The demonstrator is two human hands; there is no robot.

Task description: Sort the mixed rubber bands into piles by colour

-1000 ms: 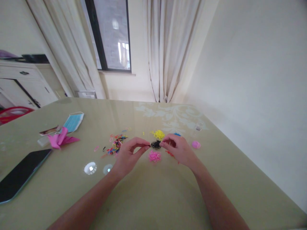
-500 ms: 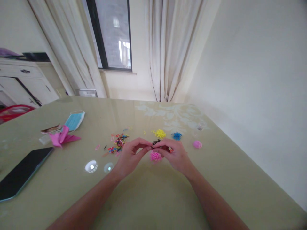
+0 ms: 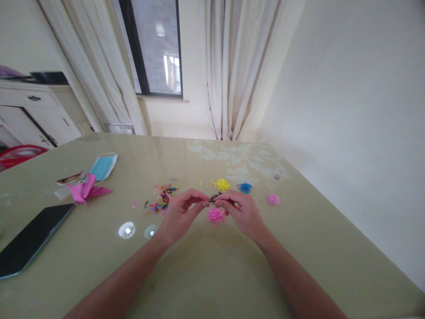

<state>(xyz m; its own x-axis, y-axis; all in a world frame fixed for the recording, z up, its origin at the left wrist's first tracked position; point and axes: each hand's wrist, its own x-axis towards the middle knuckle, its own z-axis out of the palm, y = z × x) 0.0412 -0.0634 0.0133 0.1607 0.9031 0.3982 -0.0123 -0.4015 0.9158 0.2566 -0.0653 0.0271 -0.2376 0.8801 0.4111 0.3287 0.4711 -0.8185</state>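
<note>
My left hand [image 3: 184,215] is pinched, thumb against forefinger, at one end of a small black rubber band [image 3: 211,200]. At its other end my right hand [image 3: 239,210] pinches too. The fingertips are a short gap apart, and dark strands show between and just behind them, so the exact outline of the band is hard to make out. Just below the fingertips lies a heap of pink rubber bands [image 3: 216,215]. Yellow bands [image 3: 222,184] and blue bands [image 3: 245,188] lie beyond my right hand. Some red-orange bands are mostly hidden behind that hand.
Mixed-colour bands [image 3: 164,198] lie scattered left of my left hand. Farther left are a phone [image 3: 33,237], a pink folded-paper bird [image 3: 88,190] and a blue face mask [image 3: 103,167]. A pink round object [image 3: 273,199] sits on the right of the glossy table [image 3: 212,274].
My fingertips have drawn slightly apart, and dark strands now show between them. Both hands otherwise stay in nearly the same place.
</note>
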